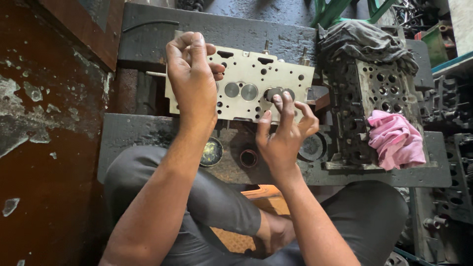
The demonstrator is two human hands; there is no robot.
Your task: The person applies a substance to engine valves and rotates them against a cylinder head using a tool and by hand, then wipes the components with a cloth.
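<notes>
Head view is showing a person sitting on the floor before a dark metal slab (148, 133). At the left, the left hand (192, 74) is closing around the left end of a pale metal cylinder head (256, 74), fingers curled over the top edge and clamping it. The cylinder head is standing on its long edge on the slab, flat face with round valves (240, 90) and many small holes turning toward the person. It is looking heavy, stiff and hard, with sharp edges and maybe an oily skin, so holding it by both ends seems the safest grip. Going right, the right hand (286, 133) is pressing its fingertips (278, 101) on a valve near the middle, fingers spread, not gripping anything. Below, two round recesses (249, 157) in the slab are lying between the arms; what is inside them I cannot tell. Further right, a dirty engine block (374, 98) is carrying a grey cloth (364, 42) and a pink rag (396, 140).
</notes>
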